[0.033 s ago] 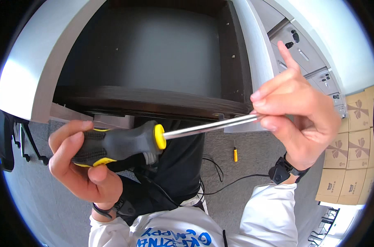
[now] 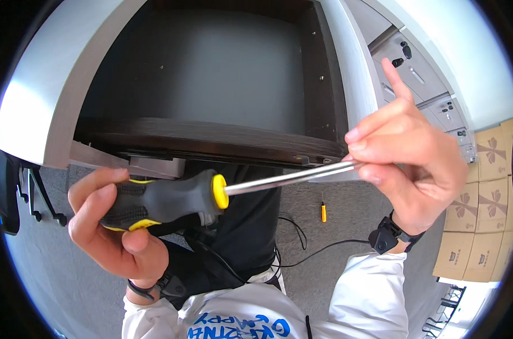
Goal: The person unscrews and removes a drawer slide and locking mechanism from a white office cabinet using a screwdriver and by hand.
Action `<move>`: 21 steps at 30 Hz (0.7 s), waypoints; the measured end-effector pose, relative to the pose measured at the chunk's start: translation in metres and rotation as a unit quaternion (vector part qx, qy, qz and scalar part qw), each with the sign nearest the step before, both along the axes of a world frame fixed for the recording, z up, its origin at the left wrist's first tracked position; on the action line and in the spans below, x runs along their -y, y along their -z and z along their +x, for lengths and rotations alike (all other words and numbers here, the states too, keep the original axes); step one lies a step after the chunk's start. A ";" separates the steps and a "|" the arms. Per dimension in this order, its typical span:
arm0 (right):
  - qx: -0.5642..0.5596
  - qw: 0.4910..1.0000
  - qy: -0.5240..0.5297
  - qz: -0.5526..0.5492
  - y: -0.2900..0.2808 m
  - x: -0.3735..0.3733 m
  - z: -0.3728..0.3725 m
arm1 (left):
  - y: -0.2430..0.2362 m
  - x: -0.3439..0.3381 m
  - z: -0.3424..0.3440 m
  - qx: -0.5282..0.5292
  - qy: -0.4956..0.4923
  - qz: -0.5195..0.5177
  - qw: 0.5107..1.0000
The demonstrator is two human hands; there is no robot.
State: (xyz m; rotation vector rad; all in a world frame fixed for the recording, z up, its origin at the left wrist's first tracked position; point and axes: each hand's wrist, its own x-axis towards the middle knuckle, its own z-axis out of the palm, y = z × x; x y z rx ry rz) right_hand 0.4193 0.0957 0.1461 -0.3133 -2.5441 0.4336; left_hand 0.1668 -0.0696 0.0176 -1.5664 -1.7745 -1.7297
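Note:
A large screwdriver (image 2: 172, 199) with a black and yellow handle lies almost level across the front of me, its metal shaft rising slightly to the right. My left hand (image 2: 115, 220) is closed round the rear of the handle. At the other end, the thumb and fingers of my right hand (image 2: 409, 152) pinch the shaft near its tip, while one finger points up. The fingertips hide the tip, so I cannot tell whether anything small is held there. Just beyond the shaft is the dark wooden frame (image 2: 211, 133) of an open-topped cabinet.
Pale cabinet panels (image 2: 70, 85) flank the dark interior. On the grey carpet lies a small yellow screwdriver (image 2: 324, 213), near a black cable (image 2: 324, 248). Drawers with keys (image 2: 417, 70) and stacked cardboard boxes (image 2: 462, 220) stand at the right. A chair base (image 2: 39, 192) is at the left.
The screwdriver and both hands have shifted very slightly; both hands keep their hold.

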 end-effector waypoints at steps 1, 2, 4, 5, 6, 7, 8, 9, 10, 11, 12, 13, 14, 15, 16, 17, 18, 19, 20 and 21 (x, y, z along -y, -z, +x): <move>0.006 1.000 -0.010 0.002 -0.001 0.002 -0.002 | 0.001 0.004 -0.001 -0.007 0.000 -0.002 1.000; 0.012 1.000 -0.019 0.003 -0.001 0.001 -0.002 | 0.002 0.004 -0.001 -0.007 0.005 -0.001 1.000; 0.015 0.999 -0.029 0.022 0.000 -0.001 -0.002 | 0.003 0.008 -0.004 -0.012 -0.002 -0.005 1.000; 0.017 0.999 -0.025 0.032 -0.001 -0.004 0.001 | 0.005 0.010 -0.004 -0.014 -0.006 -0.008 1.000; 0.020 0.999 -0.021 0.043 -0.002 -0.007 0.003 | 0.011 0.010 -0.007 -0.006 -0.015 -0.008 1.000; 0.022 0.998 -0.016 0.054 -0.004 -0.010 0.006 | 0.015 0.012 -0.009 -0.004 -0.013 -0.008 1.000; 0.030 0.998 -0.015 0.050 -0.006 -0.016 0.010 | 0.020 0.015 -0.012 -0.001 -0.023 -0.013 1.000; 0.020 0.998 -0.016 0.049 -0.001 -0.020 0.010 | 0.022 0.014 -0.013 0.003 -0.033 -0.017 0.999; 0.010 0.999 -0.016 0.048 0.004 -0.026 0.012 | 0.023 0.008 -0.011 0.001 -0.032 0.011 0.999; -0.005 0.999 -0.021 0.048 0.006 -0.029 0.010 | 0.021 0.011 -0.014 -0.001 -0.034 0.010 0.999; -0.028 0.999 -0.019 -0.009 0.014 -0.030 0.004 | 0.027 0.018 -0.019 -0.020 -0.002 0.002 1.000; -0.034 0.999 -0.021 -0.022 0.020 -0.034 -0.001 | 0.031 0.024 -0.020 -0.038 0.030 -0.006 0.999; -0.032 0.999 -0.013 -0.029 0.019 -0.033 -0.002 | 0.034 0.023 -0.018 -0.025 0.053 -0.008 0.998; -0.031 0.999 -0.004 -0.035 0.018 -0.032 -0.004 | 0.040 0.024 -0.017 -0.022 0.060 -0.006 0.998; -0.019 0.998 -0.017 -0.057 0.015 -0.034 0.003 | 0.046 0.026 -0.017 -0.005 0.076 -0.021 0.997; -0.001 0.998 -0.025 -0.063 0.015 -0.036 0.005 | 0.052 0.029 -0.017 0.008 0.085 -0.042 0.995; 0.018 0.997 -0.032 -0.068 0.014 -0.037 0.006 | 0.057 0.030 -0.018 0.018 0.091 -0.052 0.994; 0.036 0.996 -0.041 -0.073 0.013 -0.038 0.007 | 0.060 0.030 -0.017 0.016 0.091 -0.055 0.994; 0.039 0.994 -0.035 -0.091 0.013 -0.036 0.005 | 0.062 0.029 -0.015 0.034 0.086 -0.069 0.993; 0.036 0.993 -0.022 -0.108 0.014 -0.033 0.004 | 0.065 0.028 -0.014 0.052 0.081 -0.084 0.992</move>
